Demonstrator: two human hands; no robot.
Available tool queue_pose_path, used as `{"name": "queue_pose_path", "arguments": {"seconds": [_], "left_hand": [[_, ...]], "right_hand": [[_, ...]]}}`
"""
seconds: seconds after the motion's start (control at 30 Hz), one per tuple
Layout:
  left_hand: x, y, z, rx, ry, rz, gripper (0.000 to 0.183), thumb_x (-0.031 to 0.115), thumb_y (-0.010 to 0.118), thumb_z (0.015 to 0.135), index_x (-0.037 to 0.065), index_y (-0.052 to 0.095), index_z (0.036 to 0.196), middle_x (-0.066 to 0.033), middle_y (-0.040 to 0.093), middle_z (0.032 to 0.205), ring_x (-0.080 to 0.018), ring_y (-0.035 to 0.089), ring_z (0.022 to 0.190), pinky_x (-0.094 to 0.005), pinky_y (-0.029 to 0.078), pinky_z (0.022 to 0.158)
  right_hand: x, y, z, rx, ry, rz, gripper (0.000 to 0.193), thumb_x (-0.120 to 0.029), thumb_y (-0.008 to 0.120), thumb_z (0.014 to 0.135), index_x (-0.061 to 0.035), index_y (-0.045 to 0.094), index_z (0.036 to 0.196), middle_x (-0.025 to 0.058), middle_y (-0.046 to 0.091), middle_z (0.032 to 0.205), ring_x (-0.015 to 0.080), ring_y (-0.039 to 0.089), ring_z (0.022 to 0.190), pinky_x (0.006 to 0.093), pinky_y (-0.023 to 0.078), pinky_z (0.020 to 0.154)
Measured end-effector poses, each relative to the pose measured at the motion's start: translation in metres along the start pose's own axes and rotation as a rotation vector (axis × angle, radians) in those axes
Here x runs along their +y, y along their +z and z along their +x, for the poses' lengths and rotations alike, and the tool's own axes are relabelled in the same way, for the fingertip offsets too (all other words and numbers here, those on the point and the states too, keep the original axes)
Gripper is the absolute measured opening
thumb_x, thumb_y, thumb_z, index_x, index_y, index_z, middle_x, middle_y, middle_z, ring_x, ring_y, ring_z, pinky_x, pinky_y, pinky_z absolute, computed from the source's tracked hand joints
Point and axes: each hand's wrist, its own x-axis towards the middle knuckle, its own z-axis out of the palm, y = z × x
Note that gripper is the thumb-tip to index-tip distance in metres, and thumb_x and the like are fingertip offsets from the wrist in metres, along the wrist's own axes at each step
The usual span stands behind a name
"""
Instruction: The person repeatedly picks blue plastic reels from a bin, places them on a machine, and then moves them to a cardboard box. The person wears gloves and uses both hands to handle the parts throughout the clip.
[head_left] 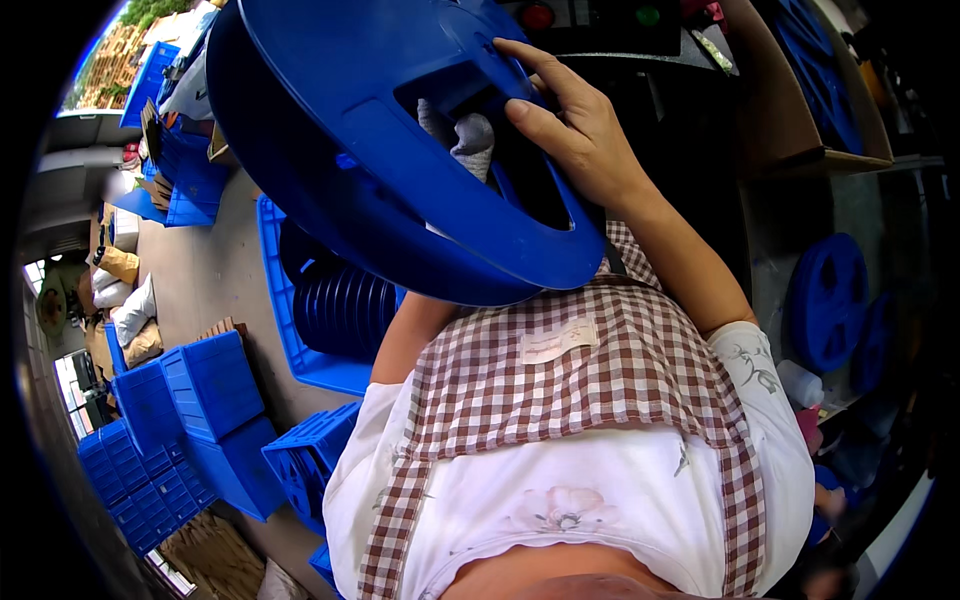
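A large blue plastic reel [420, 190], with two round flanges and cut-out windows, is held tilted in front of my chest. My right hand [575, 125], bare, grips its right side, with the thumb and forefinger spread over the near flange. Through a cut-out show the grey-gloved fingers of my left hand [473, 140], bent round the inner part of the reel. The rest of that hand and its wrist are hidden behind the flange.
On my left, a blue crate [325, 375] holds a row of dark reels [345, 308]. Stacked blue crates [210, 385] and sacks [135, 310] stand farther left. At right are a cardboard box [830, 160] with blue parts and another blue reel [828, 300]. Red and green buttons [648, 15] lie ahead.
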Motion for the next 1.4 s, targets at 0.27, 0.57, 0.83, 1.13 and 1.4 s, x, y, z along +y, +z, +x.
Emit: {"name": "queue_pose_path", "arguments": {"seconds": [0.27,0.57,0.83,1.13,1.4], "left_hand": [[0.0,0.011,-0.001,0.025,0.021,0.045,0.066,0.032,0.06,0.097,0.01,0.028,0.15,-0.0096,0.056,0.126,-0.0204,0.059,0.113,-0.0341,0.053,0.093],[0.003,0.004,0.0,-0.159,-0.218,0.091,0.063,0.031,0.059,0.098,0.009,0.03,0.149,-0.0099,0.058,0.124,-0.0194,0.061,0.11,-0.0328,0.053,0.093],[0.004,0.002,-0.003,-0.067,-0.133,0.252,0.052,0.028,0.058,0.099,0.008,0.041,0.144,-0.0099,0.063,0.117,-0.0161,0.066,0.102,-0.0291,0.055,0.091],[0.009,-0.013,0.06,-0.406,-0.151,-0.085,0.045,0.029,0.056,0.098,0.004,0.049,0.136,-0.0135,0.061,0.118,-0.0181,0.065,0.091,-0.0253,0.054,0.086],[-0.029,-0.035,0.27,-0.675,0.263,0.421,0.034,0.027,0.055,0.098,0.007,0.059,0.125,-0.0113,0.063,0.125,-0.0206,0.058,0.119,-0.0347,0.042,0.108]], "right_hand": [[0.005,-0.002,0.0,0.009,-0.005,-0.049,0.068,-0.053,0.057,0.087,-0.0117,0.048,0.141,0.0185,0.06,0.108,0.0308,0.063,0.099,0.0415,0.053,0.084],[0.002,-0.006,0.001,-0.037,0.018,-0.246,0.074,-0.067,0.04,0.094,-0.0119,0.048,0.143,0.0191,0.061,0.111,0.0299,0.066,0.099,0.0392,0.055,0.083],[-0.019,-0.022,0.005,-0.149,0.134,-0.241,0.078,-0.068,0.043,0.092,-0.0103,0.043,0.146,0.0232,0.07,0.098,0.0372,0.071,0.089,0.048,0.054,0.087],[-0.057,-0.097,0.035,-0.253,-0.026,-0.561,0.072,-0.058,0.054,0.087,-0.0258,0.038,0.15,0.0233,0.059,0.129,0.0408,0.06,0.115,0.0436,0.044,0.101],[-0.008,-0.148,0.189,-0.106,-0.068,-0.982,0.08,-0.082,0.037,0.083,-0.0351,0.04,0.148,0.0221,0.056,0.133,0.0424,0.063,0.108,0.0527,0.049,0.097]]}}
